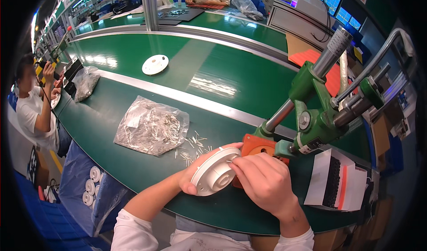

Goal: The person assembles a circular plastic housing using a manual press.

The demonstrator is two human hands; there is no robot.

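My left hand [191, 180] grips a round white plastic housing [213, 175] by its rim, tilted so its hollow inside with a raised ring faces me. At the housing's right edge, my right hand [264, 180] is closed in a pinch on a small thin pin [230, 162], mostly hidden by the fingers. Beyond my left hand, loose metal pins [195, 146] lie scattered on the dark green table. They lie beside a clear plastic bag [153, 126] full of the same pins. An orange fixture block [258, 145] sits just behind my right hand.
A green hand press [307, 117] rises at the right, above the orange block. Near it stands a white box [320, 180] with black parts. A white disc [155, 65] lies on the green conveyor [124, 46]. A blue lined bin [80, 175] holds white discs; a co-worker [38, 108] sits left.
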